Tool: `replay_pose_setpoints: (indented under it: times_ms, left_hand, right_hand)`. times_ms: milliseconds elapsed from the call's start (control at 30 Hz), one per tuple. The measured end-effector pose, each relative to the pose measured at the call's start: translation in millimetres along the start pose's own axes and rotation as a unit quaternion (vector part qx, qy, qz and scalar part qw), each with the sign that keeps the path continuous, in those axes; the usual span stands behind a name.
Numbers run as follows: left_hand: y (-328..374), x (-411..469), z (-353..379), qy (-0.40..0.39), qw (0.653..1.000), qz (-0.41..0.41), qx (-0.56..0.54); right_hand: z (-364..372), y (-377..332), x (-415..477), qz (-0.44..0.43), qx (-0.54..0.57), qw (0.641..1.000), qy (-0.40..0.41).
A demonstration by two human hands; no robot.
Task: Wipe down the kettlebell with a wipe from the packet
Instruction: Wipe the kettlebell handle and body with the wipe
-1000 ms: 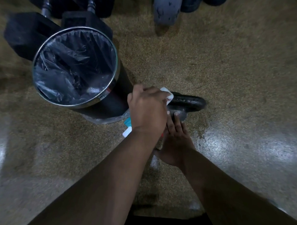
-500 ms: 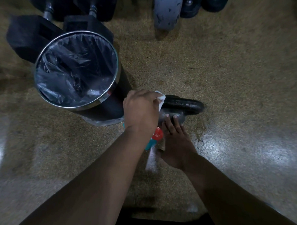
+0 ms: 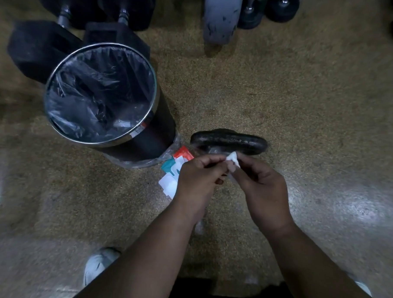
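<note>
Both bare forearms come in from the bottom edge and angle toward each other, bringing the hands close together. The left hand (image 3: 197, 178) and the right hand (image 3: 262, 185) sit side by side, backs upward and fingers curled. Each pinches the small white wipe (image 3: 232, 159) at its fingertips.

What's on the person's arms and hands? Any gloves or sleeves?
No gloves: the left hand and right hand are bare. Both forearms are bare too, with no sleeve, watch or bracelet in view.
</note>
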State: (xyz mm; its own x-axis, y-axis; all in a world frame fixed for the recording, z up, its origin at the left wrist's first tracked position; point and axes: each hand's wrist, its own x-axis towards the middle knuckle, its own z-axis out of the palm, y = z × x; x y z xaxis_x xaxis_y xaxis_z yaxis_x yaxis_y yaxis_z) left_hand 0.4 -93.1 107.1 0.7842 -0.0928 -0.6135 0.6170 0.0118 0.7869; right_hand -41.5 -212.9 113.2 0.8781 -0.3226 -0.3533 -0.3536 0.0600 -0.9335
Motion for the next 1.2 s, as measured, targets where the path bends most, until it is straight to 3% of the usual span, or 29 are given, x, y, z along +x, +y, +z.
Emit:
replay_pose_setpoints:
  times_ms: [167,233,300,367,500,567,733,867,1033,1200]
  left_hand:
    - [-10.3,8.5,-3.0,-0.017,0.992,-0.070,-0.106]
    - [-27.0,16.7,-7.9,0.009,0.997,-0.013,0.074]
    - [-37.0,22.1,-7.9,0.004,0.945,0.079,0.318]
    - [-44.0,25.7,0.1,-0.015,0.890,0.105,0.444]
    - [-42.8,32.0,17.3,-0.007,0.913,0.047,0.406]
    - [-44.0,29.2,18.6,-0.031,0.888,0.045,0.456]
    - [-43.2,30.9,18.9,-0.020,0.882,0.079,0.464]
    - [-50.7,29.0,19.1,-0.008,0.923,0.039,0.384]
    - [-59.4,29.9,17.7,-0.012,0.942,0.030,0.335]
    - [-55.4,32.4,17.2,-0.020,0.913,0.011,0.408]
  right_hand:
    - [-9.6,-0.2,17.7,-0.064,-0.122,0.990,0.040]
    - [-11.1,-5.1,28.1,-0.134,-0.193,0.971,0.041]
    - [-11.8,-10.1,39.1,-0.228,-0.297,0.926,0.047]
    - [-9.7,-13.1,48.7,-0.300,-0.376,0.875,0.057]
    - [-1.7,-1.9,63.7,-0.330,-0.415,0.846,0.052]
    - [-1.6,3.9,67.2,-0.338,-0.428,0.837,0.050]
    - [-3.2,1.6,67.0,-0.351,-0.450,0.820,0.039]
    - [-6.1,0.7,70.5,-0.347,-0.456,0.819,0.046]
    - [-2.3,0.8,64.7,-0.361,-0.462,0.809,0.046]
    - [-8.6,2.4,68.5,-0.342,-0.455,0.821,0.054]
